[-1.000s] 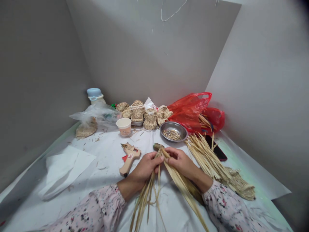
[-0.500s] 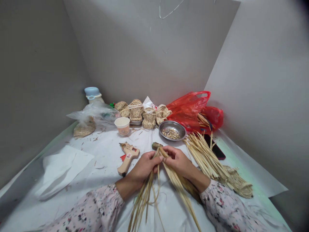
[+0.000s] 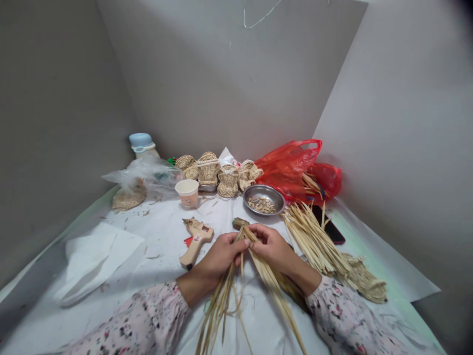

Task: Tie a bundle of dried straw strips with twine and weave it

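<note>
Dry straw-coloured strips run through both hands and fan out toward me in two bunches. My left hand is closed on the thin left bunch of strips. Fingers of my right hand pinch the wider right bunch of strips. The two hands almost meet where the bunches come together. Just beyond the fingertips lies a short brownish-green cylinder end, and the strips pass over it. A darker long shape is partly hidden beneath my right wrist.
A glue gun lies left of my hands. Behind stand a paper cup, a metal bowl of scraps, several woven straw pieces and a red plastic bag. Loose strips lie beside a dark phone at right.
The whole view has shifted slightly, moving things a little left and up in the picture. Both hands keep the same grip on the strips, and the right bunch's lower end swings slightly left.
</note>
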A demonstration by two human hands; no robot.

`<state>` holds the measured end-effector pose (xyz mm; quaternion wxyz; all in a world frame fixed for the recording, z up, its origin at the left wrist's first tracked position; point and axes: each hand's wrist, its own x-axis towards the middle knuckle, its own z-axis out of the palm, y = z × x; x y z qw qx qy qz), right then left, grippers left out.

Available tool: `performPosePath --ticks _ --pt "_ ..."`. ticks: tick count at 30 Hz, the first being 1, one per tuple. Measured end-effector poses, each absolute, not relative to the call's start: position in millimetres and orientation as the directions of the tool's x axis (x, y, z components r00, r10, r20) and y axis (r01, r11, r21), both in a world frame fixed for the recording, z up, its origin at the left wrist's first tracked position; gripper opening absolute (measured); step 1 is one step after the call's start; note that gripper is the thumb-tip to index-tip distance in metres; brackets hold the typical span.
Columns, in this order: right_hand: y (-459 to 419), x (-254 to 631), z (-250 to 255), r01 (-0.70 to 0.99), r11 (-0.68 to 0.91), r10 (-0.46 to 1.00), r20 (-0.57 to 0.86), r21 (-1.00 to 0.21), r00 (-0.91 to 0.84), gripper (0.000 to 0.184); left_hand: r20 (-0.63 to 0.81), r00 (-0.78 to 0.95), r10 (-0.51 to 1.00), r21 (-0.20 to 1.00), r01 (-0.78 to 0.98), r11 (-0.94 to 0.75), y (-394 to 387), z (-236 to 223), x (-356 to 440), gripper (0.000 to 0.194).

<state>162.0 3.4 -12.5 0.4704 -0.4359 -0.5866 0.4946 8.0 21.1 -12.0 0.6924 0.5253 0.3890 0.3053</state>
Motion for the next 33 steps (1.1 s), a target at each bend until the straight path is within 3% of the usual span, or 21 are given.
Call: performPosePath --ticks 33 --pt "1.3 157.3 -9.6 0.113 0.165 0.983 0.153 -0.980 -0.102 0.027 -0.179 0.516 0.838 0.971 -0.045 0.235 20.4 -13.4 9.8 0.024"
